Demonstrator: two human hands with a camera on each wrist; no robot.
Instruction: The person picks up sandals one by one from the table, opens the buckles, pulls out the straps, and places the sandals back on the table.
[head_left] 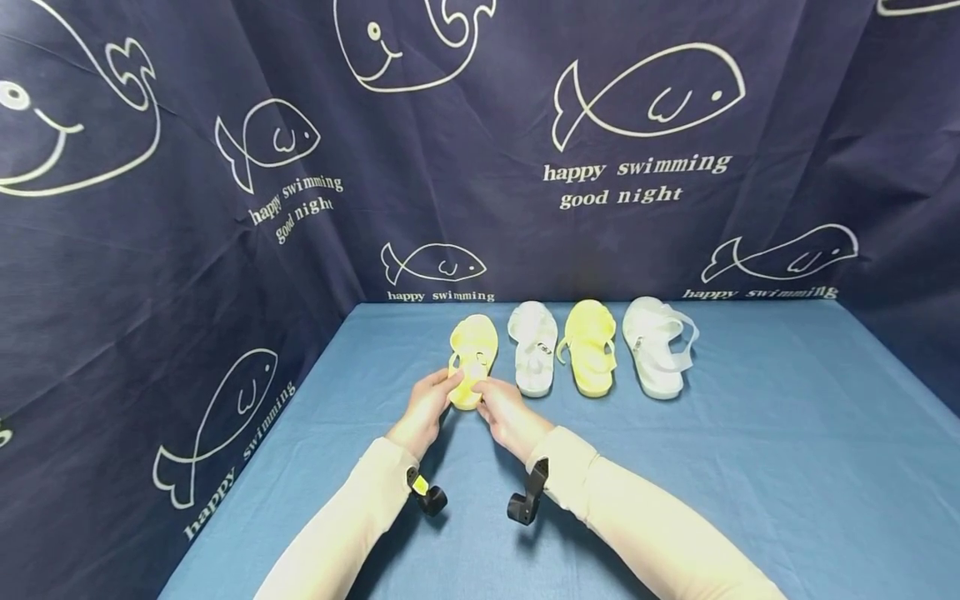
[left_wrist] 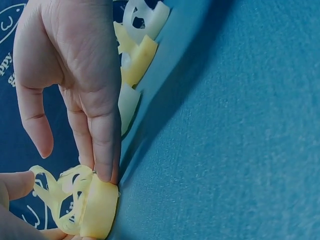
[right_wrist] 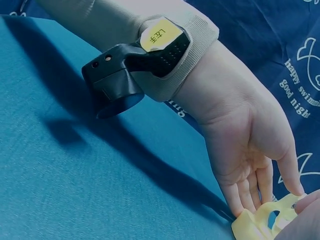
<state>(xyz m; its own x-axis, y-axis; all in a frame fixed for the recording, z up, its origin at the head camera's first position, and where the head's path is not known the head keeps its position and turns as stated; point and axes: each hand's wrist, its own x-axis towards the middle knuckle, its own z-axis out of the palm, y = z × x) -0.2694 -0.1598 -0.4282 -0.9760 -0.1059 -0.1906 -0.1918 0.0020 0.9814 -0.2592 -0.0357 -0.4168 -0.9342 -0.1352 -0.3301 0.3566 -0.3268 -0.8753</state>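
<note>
A yellow strapped sandal (head_left: 476, 337) sits on the blue cloth, heel toward me, between my two hands. At its left side is my left hand (head_left: 425, 412), its extended fingers along the sole's edge and its thumb at the strap. My right hand (head_left: 512, 414) reaches in from the other side. Seen in the left wrist view, the right hand (left_wrist: 75, 65) has long, straight fingers touching the sandal (left_wrist: 100, 207) near the heel, its thumb held apart. The left hand (right_wrist: 250, 145) shows in the right wrist view with fingertips against the sandal (right_wrist: 250, 225).
To the right stand a whitish sandal (head_left: 535, 367), a second yellow sandal (head_left: 588, 321) and another whitish sandal (head_left: 645, 321) with a raised strap. A dark blue curtain (head_left: 465, 183) with fish drawings hangs behind and to the left of the blue-covered table (head_left: 712, 492).
</note>
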